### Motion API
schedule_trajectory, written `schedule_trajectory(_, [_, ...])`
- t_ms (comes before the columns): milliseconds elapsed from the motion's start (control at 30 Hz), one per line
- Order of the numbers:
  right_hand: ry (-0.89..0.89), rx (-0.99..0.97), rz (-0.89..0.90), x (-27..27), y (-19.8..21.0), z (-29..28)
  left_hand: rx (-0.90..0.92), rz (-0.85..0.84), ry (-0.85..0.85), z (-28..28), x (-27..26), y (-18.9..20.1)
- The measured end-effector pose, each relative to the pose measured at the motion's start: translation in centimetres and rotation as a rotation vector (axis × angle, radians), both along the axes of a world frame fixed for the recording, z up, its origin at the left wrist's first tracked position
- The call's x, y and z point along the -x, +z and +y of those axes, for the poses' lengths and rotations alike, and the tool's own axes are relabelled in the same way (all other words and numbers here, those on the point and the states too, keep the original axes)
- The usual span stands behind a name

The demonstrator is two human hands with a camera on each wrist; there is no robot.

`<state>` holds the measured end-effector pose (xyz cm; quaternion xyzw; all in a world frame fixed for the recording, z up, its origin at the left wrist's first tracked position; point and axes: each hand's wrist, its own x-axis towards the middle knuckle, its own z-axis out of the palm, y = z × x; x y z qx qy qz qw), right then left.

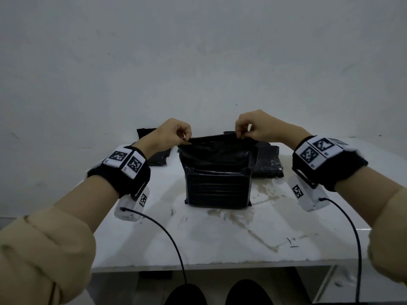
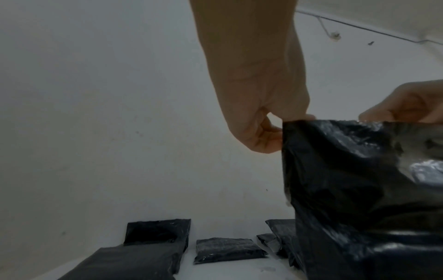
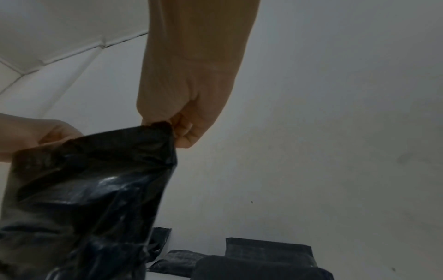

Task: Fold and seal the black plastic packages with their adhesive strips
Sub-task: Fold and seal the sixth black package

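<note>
Black package (image 1: 218, 179) stands upright mid-table (image 1: 220, 243), top flap lifted. Left hand (image 1: 170, 134) pinches the flap's left corner, fingers curled tight on the plastic; right hand (image 1: 255, 126) pinches the right corner the same way. Contents not visible through the plastic. Other black packages (image 2: 230, 250) lie flat behind it, near the wall (image 1: 198, 51).

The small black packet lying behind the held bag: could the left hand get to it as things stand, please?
Probably not right away. The left hand is pinching the top edge of the held bag. Once it lets go, the path along the table to the small packet looks free.
</note>
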<state>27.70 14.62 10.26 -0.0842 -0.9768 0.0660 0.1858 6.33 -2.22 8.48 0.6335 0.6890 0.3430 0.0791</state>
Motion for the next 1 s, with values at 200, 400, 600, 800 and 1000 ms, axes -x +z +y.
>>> schedule_trajectory(200, [-0.027, 0.238, 0.026, -1.3, 0.0, 0.4, 0.041, -0.016, -0.027, -0.2, 0.1, 0.1])
schedule_trajectory(400, [-0.032, 0.089, 0.03, -3.1, -0.2, 1.7, 0.045, -0.058, -0.036, -0.9, 0.4, 0.4])
schedule_trajectory(600, [-0.031, 0.153, 0.198, -3.4, -0.6, 1.8, 0.052, -0.138, -0.051, -0.9, 0.2, 0.6])
schedule_trajectory(800, [-0.053, 0.308, 0.307, -3.6, -1.3, 1.9, -0.007, -0.3, -0.053, -1.0, -0.2, 0.2])
schedule_trajectory(1000, [-0.069, 0.338, 0.32, -3.4, -2.2, 2.4, -0.16, -0.097, 0.018, -0.9, 0.9, -0.8])
